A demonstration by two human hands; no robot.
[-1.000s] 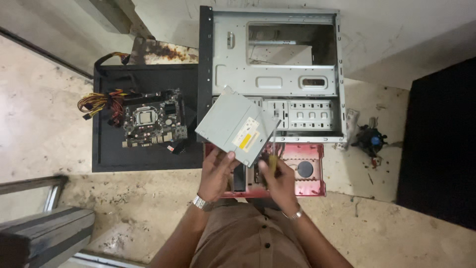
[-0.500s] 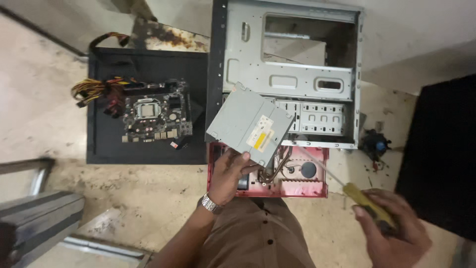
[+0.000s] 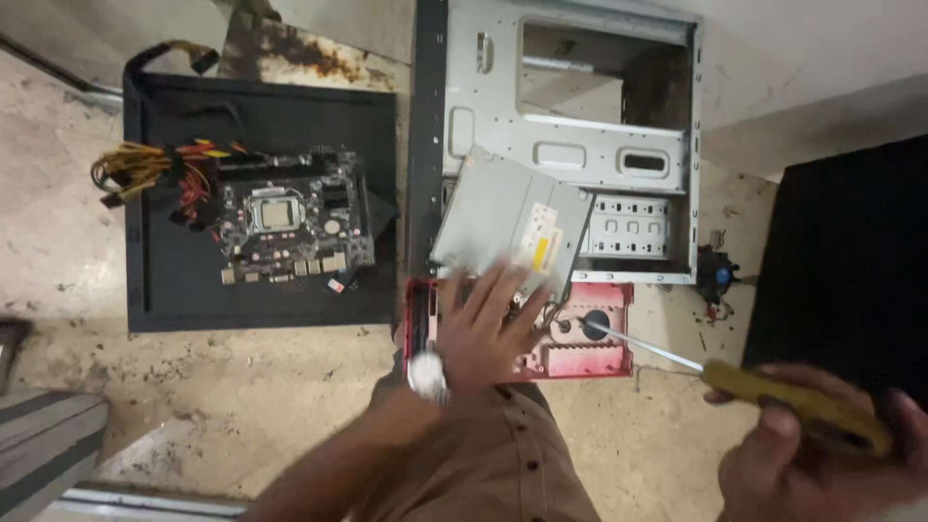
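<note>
On the stone floor, seen from the head camera, an open grey computer case [image 3: 570,106] is lying flat, with a red front panel [image 3: 580,343] at its lower edge. Over the lower left part of the case a grey optical drive [image 3: 503,217] is resting tilted, and a pale label is showing near its lower right corner. The left hand [image 3: 483,333] is lying spread just below the drive, with the fingers [image 3: 507,285] wide open and touching the lower edge of the drive; the hand is blurred, so I cannot tell if it is carrying any weight of the drive. A wrist watch [image 3: 425,375] is sitting on this arm.

At the lower right corner the right hand [image 3: 822,454] is closing firmly around the yellow handle of a screwdriver [image 3: 773,391]. Its thin metal shaft is pointing up and to the left, and the tip is reaching the round dark opening in the red panel.

To the left of the case a black side panel [image 3: 164,290] is lying flat, and a motherboard [image 3: 290,227] is sitting on it. Beside the motherboard a bundle of yellow and red cables [image 3: 155,169] is spreading to the left. Right of the case a small cooler fan [image 3: 717,271] is lying on the floor, near a big black panel [image 3: 851,261].
</note>
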